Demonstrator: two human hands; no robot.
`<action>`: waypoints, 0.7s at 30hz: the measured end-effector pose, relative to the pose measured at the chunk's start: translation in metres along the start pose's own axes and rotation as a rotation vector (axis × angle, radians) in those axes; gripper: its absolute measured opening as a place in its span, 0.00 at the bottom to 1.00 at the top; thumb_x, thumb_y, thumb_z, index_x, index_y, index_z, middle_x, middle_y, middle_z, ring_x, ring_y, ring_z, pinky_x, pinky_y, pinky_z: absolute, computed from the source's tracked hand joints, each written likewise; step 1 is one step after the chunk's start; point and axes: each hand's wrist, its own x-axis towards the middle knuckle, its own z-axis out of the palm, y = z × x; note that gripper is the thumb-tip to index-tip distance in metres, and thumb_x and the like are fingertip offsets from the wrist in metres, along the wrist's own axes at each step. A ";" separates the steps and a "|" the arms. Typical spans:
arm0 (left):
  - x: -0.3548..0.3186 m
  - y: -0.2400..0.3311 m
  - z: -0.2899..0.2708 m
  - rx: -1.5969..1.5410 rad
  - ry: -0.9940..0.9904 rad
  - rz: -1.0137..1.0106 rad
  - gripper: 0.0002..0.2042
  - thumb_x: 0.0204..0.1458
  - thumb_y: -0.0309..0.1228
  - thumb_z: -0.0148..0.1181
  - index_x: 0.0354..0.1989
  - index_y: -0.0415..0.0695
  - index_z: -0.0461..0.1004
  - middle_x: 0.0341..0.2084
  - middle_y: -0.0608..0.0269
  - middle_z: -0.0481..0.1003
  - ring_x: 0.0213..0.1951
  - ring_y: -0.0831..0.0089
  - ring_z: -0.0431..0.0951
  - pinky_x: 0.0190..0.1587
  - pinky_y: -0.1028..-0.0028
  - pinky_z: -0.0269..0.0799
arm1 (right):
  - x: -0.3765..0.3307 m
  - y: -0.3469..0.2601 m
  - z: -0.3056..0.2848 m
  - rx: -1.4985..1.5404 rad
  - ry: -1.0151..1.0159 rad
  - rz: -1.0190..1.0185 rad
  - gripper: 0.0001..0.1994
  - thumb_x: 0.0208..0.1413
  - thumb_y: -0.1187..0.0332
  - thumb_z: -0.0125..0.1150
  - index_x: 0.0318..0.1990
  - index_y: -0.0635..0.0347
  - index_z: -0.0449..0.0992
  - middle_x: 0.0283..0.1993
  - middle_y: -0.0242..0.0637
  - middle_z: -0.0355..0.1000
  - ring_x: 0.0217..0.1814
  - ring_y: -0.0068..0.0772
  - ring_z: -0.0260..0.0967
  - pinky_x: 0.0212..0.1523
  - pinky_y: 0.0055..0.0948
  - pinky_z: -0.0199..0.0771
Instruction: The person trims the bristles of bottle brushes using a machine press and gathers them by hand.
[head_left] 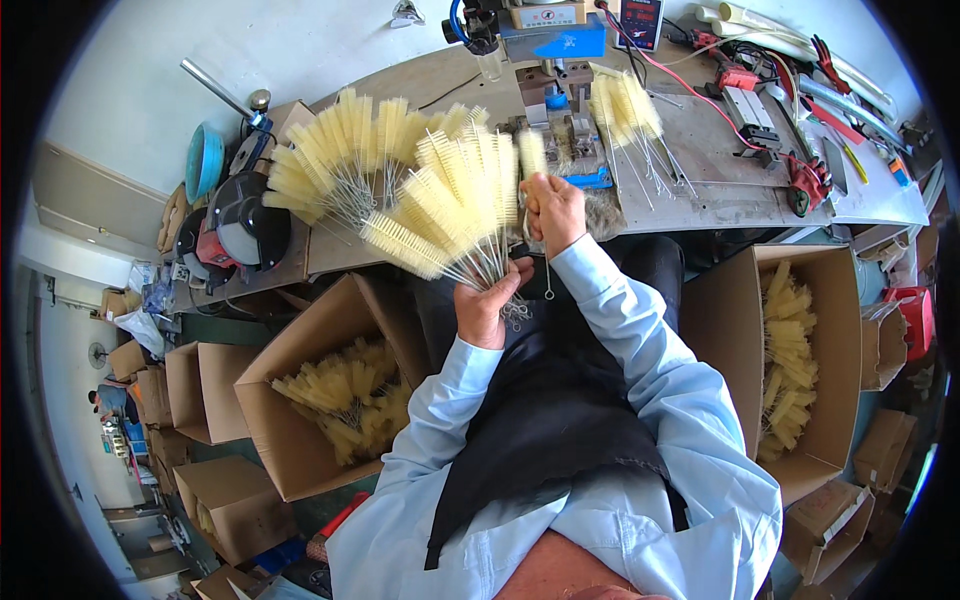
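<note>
My left hand (485, 303) is closed round the wire handles of a fanned bunch of bottle brushes (455, 195) with pale yellow bristles. Small wire loops stick out below its fingers. Just to the right, my right hand (555, 212) grips a single bottle brush (532, 152) near the base of its bristles, its looped handle hanging down. Ahead of that hand stands a bench press (555, 40) with a blue body and a metal fixture (572, 135). More bottle brushes (335, 150) are heaped on the bench to the left, and another small pile (628, 110) lies right of the press.
Cardboard boxes with yellow brushes stand at my left (300, 440) and right (830, 400). A bench grinder (240, 225) and a blue bowl (204, 160) are at the bench's left end. Cables, tools and a red clamp (808, 185) lie at the right. Another person (115, 402) is far left.
</note>
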 end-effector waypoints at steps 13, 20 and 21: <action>0.050 0.010 -0.014 0.082 0.143 0.132 0.07 0.51 0.18 0.60 0.38 0.37 0.72 0.28 0.60 0.76 0.30 0.67 0.79 0.41 0.67 0.78 | 0.048 -0.015 -0.023 0.105 0.025 0.216 0.17 0.64 0.57 0.53 0.38 0.67 0.72 0.22 0.33 0.66 0.13 0.23 0.58 0.11 0.26 0.59; 0.139 0.005 -0.011 0.128 0.094 0.210 0.07 0.52 0.17 0.59 0.39 0.36 0.70 0.29 0.58 0.75 0.30 0.67 0.79 0.39 0.65 0.79 | 0.062 -0.026 -0.028 0.252 0.104 0.430 0.21 0.67 0.48 0.48 0.44 0.60 0.72 0.33 0.36 0.74 0.23 0.27 0.68 0.20 0.29 0.71; 0.148 0.002 -0.010 0.117 0.086 0.222 0.08 0.52 0.17 0.58 0.39 0.36 0.70 0.30 0.58 0.75 0.30 0.66 0.79 0.39 0.65 0.80 | 0.073 -0.018 -0.037 0.315 0.029 0.429 0.22 0.67 0.47 0.48 0.45 0.60 0.71 0.33 0.39 0.75 0.23 0.31 0.69 0.20 0.32 0.72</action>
